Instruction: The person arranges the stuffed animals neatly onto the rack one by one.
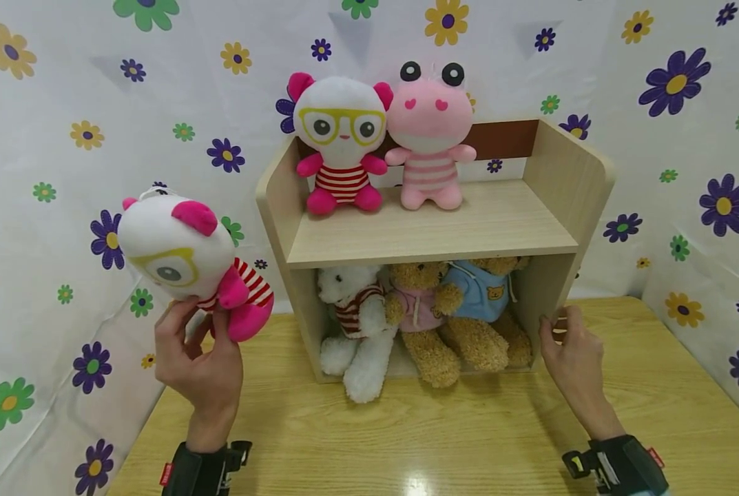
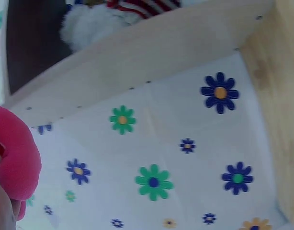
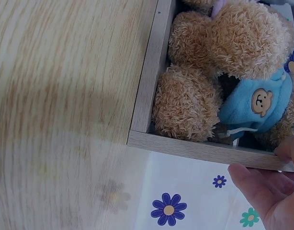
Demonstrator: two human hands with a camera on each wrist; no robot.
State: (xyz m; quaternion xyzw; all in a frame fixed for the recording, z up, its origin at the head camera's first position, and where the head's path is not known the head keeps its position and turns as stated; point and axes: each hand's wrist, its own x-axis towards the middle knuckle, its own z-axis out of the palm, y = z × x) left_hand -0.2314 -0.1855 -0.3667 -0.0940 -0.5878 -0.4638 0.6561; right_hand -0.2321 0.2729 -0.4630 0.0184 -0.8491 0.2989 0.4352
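My left hand (image 1: 204,351) pinches a plush panda (image 1: 177,238) by its body, left of the shelf and off the table. It is white with pink ears, yellow glasses and a red-striped belly, and it tilts sideways. Only its pink limb (image 2: 20,153) and a bit of stripe show in the left wrist view. At the wooden shelf's (image 1: 558,289) right side panel, my right hand (image 1: 574,355) grips the front edge. In the right wrist view the thumb and fingers lie on either side of that panel (image 3: 199,149).
On the upper board sit a matching plush panda (image 1: 342,138) and a pink plush hippo (image 1: 431,131). Below, a white plush (image 1: 363,331), a bear in pink (image 1: 420,310) and a bear in blue (image 1: 477,293) lean together, legs over the front edge. The wooden table (image 1: 406,434) carries the shelf.
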